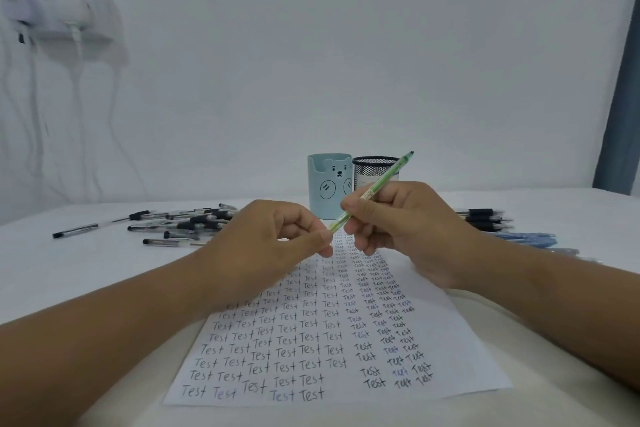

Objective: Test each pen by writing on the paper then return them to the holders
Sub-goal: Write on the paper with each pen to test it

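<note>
The right hand (408, 229) grips a green pen (372, 192) about midway along its barrel, fingers curled round it, while the left hand (273, 243) pinches the pen's lower end between thumb and fingertips (323, 237); whether that pinch is on a cap or on the bare tip cannot be told. The step in hand looks like readying the pen to write. To do it well, keep the right-hand grip firm on the barrel, pull or twist with the left hand straight along the pen's line so the tip does not flick ink, then settle the grip nearer the tip before lowering. The pen is tilted, its upper end pointing up and to the right, held clear above the far part of the paper (464, 350), which lies on the tabletop (69, 270) near its front edge and is crowded with rows of the word "Test"; the bottom right offers free space. Behind the hands, toward the far edge, stand a blue bear holder (323, 191) and, beside it, a black mesh holder (372, 168). Black pens (180, 222) lie loose toward the left edge, and more pens (485, 218) toward the right edge.
</note>
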Demonstrator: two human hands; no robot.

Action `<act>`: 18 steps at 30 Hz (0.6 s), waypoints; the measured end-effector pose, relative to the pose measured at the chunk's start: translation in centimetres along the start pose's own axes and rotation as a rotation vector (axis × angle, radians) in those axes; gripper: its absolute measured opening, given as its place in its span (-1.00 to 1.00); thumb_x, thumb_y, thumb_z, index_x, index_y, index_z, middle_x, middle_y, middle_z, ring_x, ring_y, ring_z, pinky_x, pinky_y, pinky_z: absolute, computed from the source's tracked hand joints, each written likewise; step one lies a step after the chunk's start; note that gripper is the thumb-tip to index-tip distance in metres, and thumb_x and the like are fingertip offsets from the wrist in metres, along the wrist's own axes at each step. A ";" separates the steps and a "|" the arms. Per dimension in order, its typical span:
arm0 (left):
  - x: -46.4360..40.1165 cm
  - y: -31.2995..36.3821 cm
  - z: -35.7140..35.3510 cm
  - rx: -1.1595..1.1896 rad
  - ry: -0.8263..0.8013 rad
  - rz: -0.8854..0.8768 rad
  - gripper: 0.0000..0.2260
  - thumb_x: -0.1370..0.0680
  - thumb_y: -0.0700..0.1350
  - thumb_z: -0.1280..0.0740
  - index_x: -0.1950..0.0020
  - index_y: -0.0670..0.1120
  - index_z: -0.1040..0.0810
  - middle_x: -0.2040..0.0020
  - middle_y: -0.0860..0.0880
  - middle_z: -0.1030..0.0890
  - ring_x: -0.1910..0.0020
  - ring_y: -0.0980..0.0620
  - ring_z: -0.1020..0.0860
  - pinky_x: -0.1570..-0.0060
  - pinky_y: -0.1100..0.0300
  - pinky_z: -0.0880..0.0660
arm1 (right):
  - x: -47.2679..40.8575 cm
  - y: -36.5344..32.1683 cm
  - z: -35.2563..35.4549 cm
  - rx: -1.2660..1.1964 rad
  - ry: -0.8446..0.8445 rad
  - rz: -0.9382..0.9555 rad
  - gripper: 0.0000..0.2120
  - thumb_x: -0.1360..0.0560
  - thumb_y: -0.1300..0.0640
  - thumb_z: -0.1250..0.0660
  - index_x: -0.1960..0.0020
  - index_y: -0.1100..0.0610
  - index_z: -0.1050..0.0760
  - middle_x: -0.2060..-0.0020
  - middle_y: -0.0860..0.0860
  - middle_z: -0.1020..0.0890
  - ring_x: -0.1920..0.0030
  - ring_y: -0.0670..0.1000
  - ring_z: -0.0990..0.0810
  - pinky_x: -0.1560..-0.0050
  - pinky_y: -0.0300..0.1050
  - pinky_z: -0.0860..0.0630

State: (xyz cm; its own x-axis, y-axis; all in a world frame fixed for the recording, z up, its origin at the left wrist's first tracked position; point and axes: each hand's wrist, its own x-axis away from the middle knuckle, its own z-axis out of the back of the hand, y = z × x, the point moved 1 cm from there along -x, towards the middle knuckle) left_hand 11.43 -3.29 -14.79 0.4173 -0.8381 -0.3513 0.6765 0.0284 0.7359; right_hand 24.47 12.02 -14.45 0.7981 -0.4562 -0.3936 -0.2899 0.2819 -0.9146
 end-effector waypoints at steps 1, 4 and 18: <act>0.1 0.1 -0.1 -0.026 0.000 -0.001 -0.90 -0.56 0.03 -0.42 0.08 0.03 -0.68 0.14 0.17 -0.74 0.24 0.24 -0.65 0.08 0.23 -0.51 | 0.0 0.0 0.0 0.000 -0.006 -0.006 -0.90 -0.53 0.19 -0.42 0.10 0.22 -0.63 0.31 0.15 -0.65 0.38 0.04 -0.57 0.34 -0.13 -0.54; 0.3 0.3 -0.1 -0.041 0.005 -0.014 -0.88 -0.57 0.04 -0.41 0.10 0.03 -0.68 0.18 0.18 -0.73 0.35 0.11 -0.60 0.15 0.23 -0.45 | 0.1 -0.1 0.1 0.049 0.004 -0.035 -0.84 -0.52 0.12 -0.43 0.13 0.22 -0.62 0.31 0.15 -0.65 0.38 0.07 -0.57 0.35 -0.11 -0.54; 0.7 1.0 -0.1 0.035 0.013 -0.013 -0.84 -0.53 0.08 -0.41 0.04 0.02 -0.69 0.13 0.15 -0.74 0.31 0.02 -0.63 0.14 0.14 -0.58 | -0.7 0.3 3.0 1.069 0.230 0.321 -0.85 -0.55 0.03 -0.39 -0.09 -0.11 -0.66 0.54 -0.22 -0.50 0.43 -0.17 -0.49 0.37 -0.23 -0.34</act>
State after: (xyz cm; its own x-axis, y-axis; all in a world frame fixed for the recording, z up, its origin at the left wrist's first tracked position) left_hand 12.45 -3.76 -14.38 0.4169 -0.8311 -0.3681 0.6602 -0.0015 0.7511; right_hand 25.42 14.91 -14.20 0.6205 -0.3462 -0.7037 0.2234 0.9382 -0.2645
